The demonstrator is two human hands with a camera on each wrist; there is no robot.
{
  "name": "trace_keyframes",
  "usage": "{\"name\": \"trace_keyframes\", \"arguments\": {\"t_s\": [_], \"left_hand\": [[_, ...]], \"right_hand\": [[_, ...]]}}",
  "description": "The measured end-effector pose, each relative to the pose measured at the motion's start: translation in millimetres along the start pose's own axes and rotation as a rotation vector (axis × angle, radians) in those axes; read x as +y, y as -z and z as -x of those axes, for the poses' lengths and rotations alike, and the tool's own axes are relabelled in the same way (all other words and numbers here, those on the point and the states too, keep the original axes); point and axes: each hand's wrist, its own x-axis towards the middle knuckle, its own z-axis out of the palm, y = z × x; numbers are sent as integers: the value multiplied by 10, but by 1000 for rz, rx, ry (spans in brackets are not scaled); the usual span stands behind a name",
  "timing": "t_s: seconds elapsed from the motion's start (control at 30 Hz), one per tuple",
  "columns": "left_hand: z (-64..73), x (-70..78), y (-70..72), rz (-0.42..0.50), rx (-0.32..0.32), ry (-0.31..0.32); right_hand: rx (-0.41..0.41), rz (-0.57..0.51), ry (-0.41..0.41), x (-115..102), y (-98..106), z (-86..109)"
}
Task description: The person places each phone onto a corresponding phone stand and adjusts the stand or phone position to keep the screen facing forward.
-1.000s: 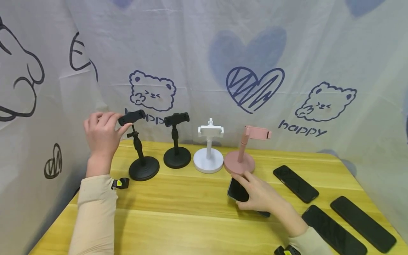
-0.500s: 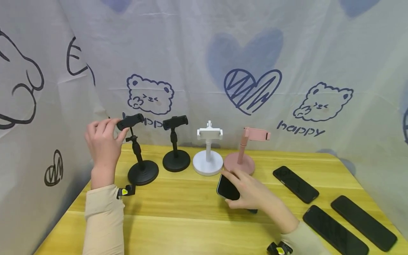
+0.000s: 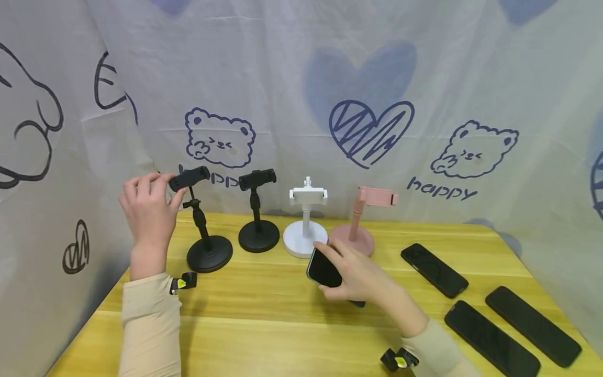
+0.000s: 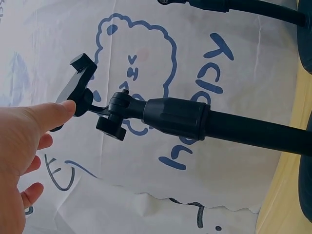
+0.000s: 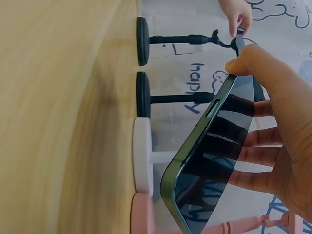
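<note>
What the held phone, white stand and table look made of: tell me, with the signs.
Phone: probably glass in front, since the glossy dark face shows reflections; its smooth greenish edge could be metal or coated plastic.
White stand: likely plastic, going by its smooth, even white surface.
Table: wood or wood-print laminate, smooth; streaky yellow grain shows, though it fits either.

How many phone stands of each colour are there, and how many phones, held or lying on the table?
Black stands: 2
White stand: 1
Pink stand: 1
Held phone, in the right hand: 1
Table phones: 3
Total: 8
</note>
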Motion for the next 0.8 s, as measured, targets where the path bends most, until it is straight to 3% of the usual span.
{"name": "trace_keyframes", "arguments": {"t_s": [0.2, 0.53, 0.8], "left_hand": [[12, -15, -10, 3, -21, 13], [38, -36, -19, 11, -27, 23], [16, -30, 5, 10, -43, 35]], "right_hand": [[62, 29, 4, -45, 42, -119], [76, 36, -62, -160, 146, -307], [145, 40, -38, -232, 160, -439]]}}
